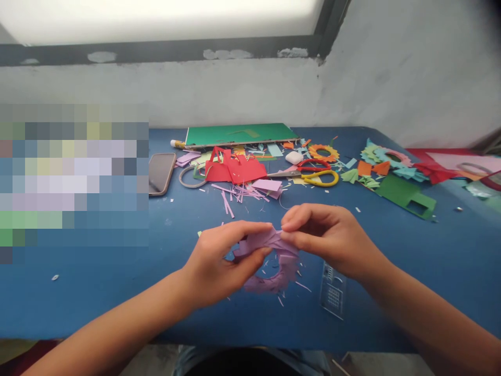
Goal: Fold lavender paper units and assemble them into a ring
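Note:
A ring of folded purple paper (287,274) hangs between my two hands, just above the blue table. My left hand (223,258) pinches the upper left of the ring between thumb and fingers. At its top right edge, the thumb and fingertips of my right hand (332,235) close on the folded paper. The ring's centre is open, and part of its left side is hidden behind my left hand. Beneath my right hand a clear plastic stencil ruler (332,292) lies on the table.
Scissors (313,175) with red and yellow handles lie among red paper (238,167) and purple strips (238,193). A phone (162,174) rests at left. Finished paper rings (385,156) and a green card (407,196) are at right. A green board (240,134) lies by the wall.

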Demonstrator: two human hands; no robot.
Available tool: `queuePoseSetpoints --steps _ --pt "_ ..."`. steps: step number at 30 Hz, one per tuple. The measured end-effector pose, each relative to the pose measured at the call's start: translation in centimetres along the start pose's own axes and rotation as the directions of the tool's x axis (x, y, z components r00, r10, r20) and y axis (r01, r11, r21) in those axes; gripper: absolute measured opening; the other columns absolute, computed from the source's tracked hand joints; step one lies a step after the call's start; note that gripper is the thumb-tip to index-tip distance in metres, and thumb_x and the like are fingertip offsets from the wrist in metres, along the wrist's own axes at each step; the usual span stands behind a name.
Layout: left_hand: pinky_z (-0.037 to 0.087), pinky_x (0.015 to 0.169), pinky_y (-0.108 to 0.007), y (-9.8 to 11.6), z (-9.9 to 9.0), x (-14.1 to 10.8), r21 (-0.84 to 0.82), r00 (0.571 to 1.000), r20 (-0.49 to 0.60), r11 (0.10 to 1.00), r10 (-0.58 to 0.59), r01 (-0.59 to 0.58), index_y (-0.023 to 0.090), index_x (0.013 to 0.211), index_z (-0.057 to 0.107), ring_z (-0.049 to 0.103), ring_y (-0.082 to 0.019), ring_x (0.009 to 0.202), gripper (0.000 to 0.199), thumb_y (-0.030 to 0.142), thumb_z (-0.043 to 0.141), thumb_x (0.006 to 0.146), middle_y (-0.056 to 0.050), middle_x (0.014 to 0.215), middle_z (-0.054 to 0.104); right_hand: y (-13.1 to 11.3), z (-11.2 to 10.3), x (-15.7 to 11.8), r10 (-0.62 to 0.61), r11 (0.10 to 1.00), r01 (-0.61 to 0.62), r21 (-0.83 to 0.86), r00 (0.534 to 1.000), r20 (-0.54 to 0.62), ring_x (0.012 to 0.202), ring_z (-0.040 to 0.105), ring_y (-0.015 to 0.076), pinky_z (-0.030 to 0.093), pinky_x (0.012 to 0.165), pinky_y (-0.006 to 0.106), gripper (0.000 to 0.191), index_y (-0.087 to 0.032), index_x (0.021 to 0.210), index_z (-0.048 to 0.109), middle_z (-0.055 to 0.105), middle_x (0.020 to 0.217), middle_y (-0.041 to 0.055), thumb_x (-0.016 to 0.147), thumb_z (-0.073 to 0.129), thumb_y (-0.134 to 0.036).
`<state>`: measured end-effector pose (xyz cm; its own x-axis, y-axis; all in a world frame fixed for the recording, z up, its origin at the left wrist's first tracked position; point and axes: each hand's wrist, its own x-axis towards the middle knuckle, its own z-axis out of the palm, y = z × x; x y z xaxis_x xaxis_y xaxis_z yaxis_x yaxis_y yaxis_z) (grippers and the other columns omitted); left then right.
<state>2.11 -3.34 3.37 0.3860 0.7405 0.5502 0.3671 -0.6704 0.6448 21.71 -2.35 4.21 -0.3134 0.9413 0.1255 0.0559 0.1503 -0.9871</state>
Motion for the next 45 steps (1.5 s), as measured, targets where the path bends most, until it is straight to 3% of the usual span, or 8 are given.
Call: queuePoseSetpoints --steps 7,13,17,20,29,34,37,45 --pt "0.051 0.069 -0.020 0.2 0.2 0.0 -0.032 0.996 0.051 0.997 -0.069 0.071 0.017 0.096 0.061 0.063 -0.011 0.069 0.023 0.011 0.063 0.074 -0.001 0.084 0.069 -0.1 0.7 -0.3 0.078 0.992 -0.070 -0.106 0.994 0.075 0.060 0.055 0.0097 0.047 0.053 0.020 0.011 -0.019 0.078 0.059 0.059 0.069 -0.0008 0.077 0.064 -0.029" --pt "0.048 0.057 -0.019 -0.1 -0.5 0.6 -0.102 0.972 0.038 0.966 -0.234 0.236 0.021 0.098 0.061 0.060 -0.011 0.067 0.022 0.019 0.063 0.077 0.000 0.082 0.066 -0.7 -2.2 0.9 -0.039 0.866 -0.018 -0.500 0.994 -0.102 0.065 0.055 0.0112 0.043 0.058 0.022 0.021 -0.020 0.081 0.061 0.061 0.075 0.0001 0.082 0.054 -0.040" --pt "0.047 0.055 -0.020 -0.7 -1.1 1.3 -0.130 0.946 0.033 0.937 -0.321 0.323 0.020 0.097 0.062 0.060 -0.013 0.070 0.020 0.024 0.063 0.077 -0.003 0.084 0.066 -0.9 -3.9 1.5 0.217 0.608 -0.132 -0.783 0.976 0.005 0.066 0.055 0.0146 0.038 0.059 0.026 0.024 -0.021 0.083 0.063 0.064 0.079 0.0019 0.083 0.051 -0.042" --pt "0.047 0.054 -0.020 -1.1 -1.3 1.6 -0.164 0.930 0.039 0.916 -0.365 0.367 0.018 0.098 0.062 0.060 -0.013 0.070 0.022 0.024 0.062 0.077 -0.003 0.085 0.065 -0.6 -2.7 1.2 0.413 0.559 -0.164 -0.813 0.905 0.102 0.059 0.053 0.0154 0.033 0.052 0.026 0.026 -0.019 0.069 0.063 0.062 0.066 0.0027 0.079 0.055 -0.042" --pt "0.049 0.057 -0.019 -0.3 -2.0 1.6 -0.335 0.923 0.200 0.862 -0.330 0.381 0.020 0.096 0.062 0.060 -0.013 0.069 0.022 0.023 0.063 0.074 -0.002 0.086 0.065 1.3 -0.9 2.0 0.585 0.743 -0.343 -0.574 0.750 0.308 0.036 0.041 0.0083 0.030 0.037 0.019 0.018 -0.017 0.050 0.051 0.049 0.039 -0.0028 0.067 0.054 -0.022" --pt "0.049 0.056 -0.019 0.2 -2.0 1.5 -0.403 0.886 0.341 0.803 -0.314 0.439 0.018 0.094 0.062 0.059 -0.012 0.065 0.021 0.023 0.064 0.074 -0.003 0.083 0.065 0.7 -2.0 1.6 0.427 0.895 -0.387 -0.220 0.888 0.173 0.038 0.044 0.0069 0.034 0.037 0.016 0.022 -0.020 0.072 0.045 0.053 0.050 -0.0046 0.077 0.046 -0.041" --pt "0.047 0.053 -0.018 0.6 -1.7 1.4 -0.424 0.844 0.412 0.748 -0.343 0.511 0.018 0.093 0.063 0.058 -0.011 0.061 0.021 0.022 0.065 0.073 -0.001 0.076 0.064 -0.4 -1.7 0.5 0.141 0.979 -0.126 0.162 0.986 -0.086 0.036 0.043 0.0068 0.031 0.033 0.016 0.021 -0.021 0.071 0.046 0.054 0.049 -0.0049 0.080 0.051 -0.040" --pt "0.047 0.055 -0.018 1.1 -1.2 1.2 -0.519 0.738 0.545 0.531 -0.397 0.669 0.018 0.091 0.063 0.059 -0.011 0.062 0.022 0.016 0.067 0.070 0.000 0.072 0.064 -0.7 -0.6 -1.7 -0.321 0.944 0.326 -0.056 0.944 0.073 0.061 0.055 0.0133 0.044 0.053 0.025 0.011 -0.028 0.089 0.063 0.061 0.068 0.0006 0.086 0.054 -0.023"
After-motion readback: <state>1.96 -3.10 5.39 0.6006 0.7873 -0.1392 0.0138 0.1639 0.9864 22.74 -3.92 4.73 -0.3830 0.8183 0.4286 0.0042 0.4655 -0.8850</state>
